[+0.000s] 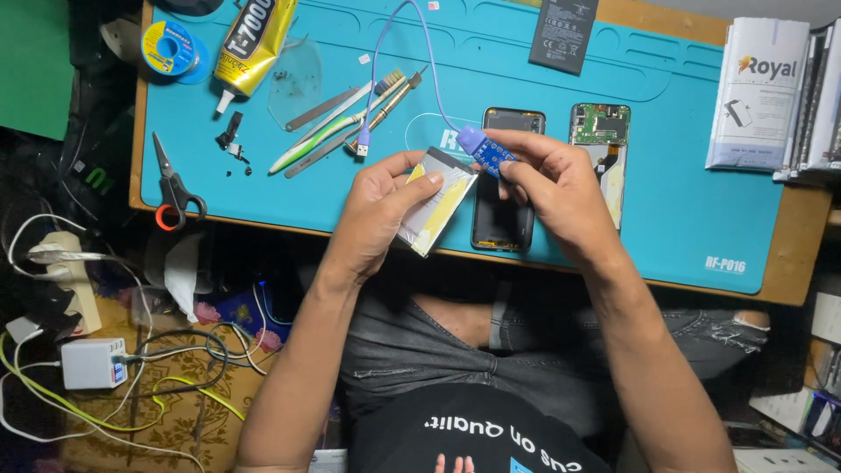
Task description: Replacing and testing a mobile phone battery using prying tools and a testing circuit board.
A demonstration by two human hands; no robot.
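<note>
- Our left hand (377,206): grip closed on a flat silver-and-yellow battery pack (435,203), thumb on its face; held above the table's (793,254) near edge; long axis slants from upper right to lower left.
- Our right hand (552,188): fingertips pinched on a small blue adapter board (491,153) touching the pack's upper corner; its far end is hidden under our fingers.
- Purple cable (412,52): loops from the board to a plug by the tools.
- Black phone (505,219): partly covered by both hands, lying on the teal mat (666,210).
</note>
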